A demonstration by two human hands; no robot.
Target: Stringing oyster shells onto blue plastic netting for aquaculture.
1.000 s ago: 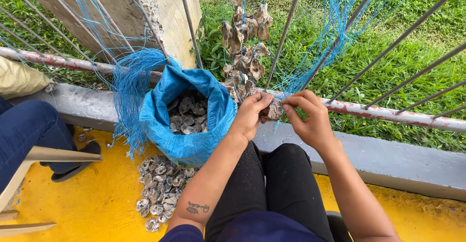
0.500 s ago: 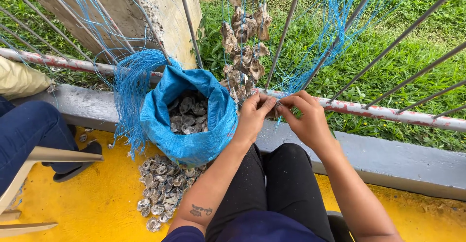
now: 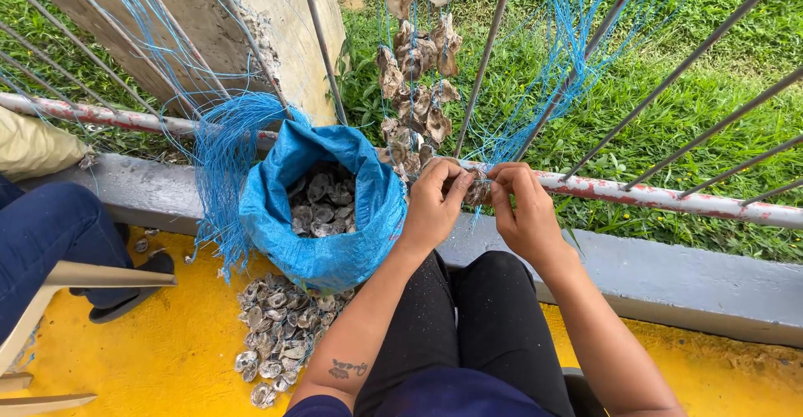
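Both hands, left (image 3: 431, 204) and right (image 3: 524, 212), pinch one oyster shell (image 3: 477, 189) between them (fingers closed).

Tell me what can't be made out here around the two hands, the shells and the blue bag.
Head view only:
- The grey shell between the left hand and right hand: mostly covered by fingers.
- The thin blue string at the fingertips: too fine to see whether it is knotted.
- The blue woven bag: its depth is hidden by shells.
- The hanging shell strand: top cut off by the frame edge.

You get soft, even daylight, faint shadows, no glare; the view is sharp, with bars bowing outward at the edges.
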